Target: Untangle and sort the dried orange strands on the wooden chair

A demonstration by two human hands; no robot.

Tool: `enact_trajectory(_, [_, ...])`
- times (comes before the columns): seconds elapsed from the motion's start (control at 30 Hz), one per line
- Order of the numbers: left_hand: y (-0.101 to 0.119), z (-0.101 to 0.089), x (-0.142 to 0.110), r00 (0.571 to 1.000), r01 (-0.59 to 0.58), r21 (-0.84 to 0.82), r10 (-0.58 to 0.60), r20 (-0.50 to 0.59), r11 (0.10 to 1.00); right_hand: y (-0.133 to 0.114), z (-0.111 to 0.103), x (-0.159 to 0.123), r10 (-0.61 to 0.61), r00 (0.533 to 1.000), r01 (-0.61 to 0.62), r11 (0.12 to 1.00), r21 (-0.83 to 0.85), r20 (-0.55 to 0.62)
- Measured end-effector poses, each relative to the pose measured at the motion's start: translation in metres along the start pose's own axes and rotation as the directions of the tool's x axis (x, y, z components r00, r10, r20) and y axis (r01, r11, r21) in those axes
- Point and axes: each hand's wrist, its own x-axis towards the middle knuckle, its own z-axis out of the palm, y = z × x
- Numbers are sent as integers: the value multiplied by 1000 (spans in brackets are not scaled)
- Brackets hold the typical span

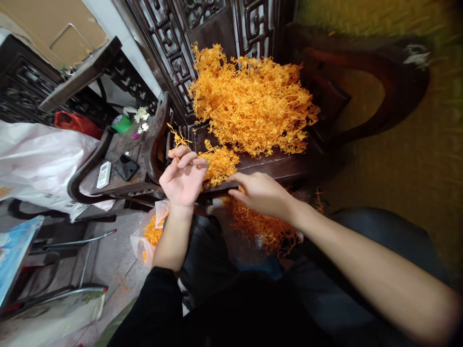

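Observation:
My left hand [185, 177] is raised palm up, its thumb and fingers pinching a small orange sprig [178, 137] that sticks up above the fingertips. My right hand [263, 196] hovers at the seat's front edge with fingers curled; a bit of orange shows between thumb and forefinger, too small to name. Between the hands lies a small heap of orange sprigs [220, 164]. Behind it, a big pile of branching orange sprigs [253, 103] covers much of the dark wooden seat [260, 165]. Below my right hand is another orange tangle of stems [262, 224], partly hidden by it.
On the wooden side table [112, 144] to the left are a black phone [126, 167], a white remote-like device [104, 175], a green tape roll [122, 124] and small flowers [141, 114]. A plastic bag [139, 241] with orange pieces stands on the floor. A curved armrest [392, 91] rises at right.

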Motion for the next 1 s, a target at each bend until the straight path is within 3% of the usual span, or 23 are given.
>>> enact_trajectory(0.07, [2,-1,-3,1000,19,-55,-18,16,998,2,2,4,109,988,-85,974,210,-110])
enact_trajectory(0.1, [2,-2,-6,999,27,-70,-25,21,997,3,4,7,187,976,-135,918,373,-108])
enact_trajectory(0.17, [3,-2,-12,998,55,-79,-53,34,995,6,9,12,301,951,-260,666,699,66])
enact_trajectory(0.23, [-2,-3,-20,990,127,-85,-121,78,988,8,14,15,255,921,-371,333,867,296])
enact_trajectory(0.27, [-6,-2,-24,977,184,-83,-173,121,979,7,16,16,189,913,-396,206,895,361])
enact_trajectory(0.33, [-16,-1,-30,928,301,-60,-278,248,952,4,19,18,77,915,-402,72,913,397])
enact_trajectory(0.4, [-27,1,-34,846,384,-24,-342,410,923,-1,18,19,11,915,-404,40,914,403])
enact_trajectory(0.47, [-30,3,-35,723,415,-2,-328,608,910,-5,13,18,-2,917,-398,66,915,399])
enact_trajectory(0.5, [-28,3,-34,631,417,11,-298,717,909,-6,9,18,19,926,-377,86,922,376])
enact_trajectory(0.6, [-5,-3,-29,234,374,121,-220,947,919,-4,-9,14,158,969,-215,155,964,190])
enact_trajectory(0.63, [5,-8,-25,129,331,187,-241,962,925,-3,-16,12,203,973,-146,178,973,109])
enact_trajectory(0.67, [15,-14,-20,77,269,265,-295,952,926,-1,-23,10,235,971,-86,200,976,38])
enact_trajectory(0.7, [23,-22,-14,104,186,358,-380,919,915,0,-30,7,252,967,-42,219,975,-15])
enact_trajectory(0.73, [28,-29,-6,217,99,464,-474,853,880,1,-35,5,256,966,-17,233,972,-44])
enact_trajectory(0.77, [30,-35,1,432,32,562,-518,738,826,1,-40,2,252,966,-4,241,971,-58])
enact_trajectory(0.8, [30,-39,8,661,2,626,-471,584,780,0,-42,0,243,968,-1,245,969,-61])
enact_trajectory(0.83, [26,-40,13,865,-26,615,-291,409,788,-1,-43,-1,236,970,2,249,968,-63])
enact_trajectory(0.87, [21,-37,16,951,-65,577,-125,283,814,-4,-43,-2,235,970,5,253,968,-66])
enact_trajectory(0.9, [14,-31,15,972,-127,514,4,234,848,-7,-41,-2,241,968,9,257,966,-73])
enact_trajectory(0.93, [6,-21,11,957,-189,436,65,283,880,-10,-38,-2,252,964,16,261,965,-84])
enact_trajectory(1.0, [-11,3,-3,893,-231,390,36,448,891,-16,-31,-1,271,955,41,274,961,-118])
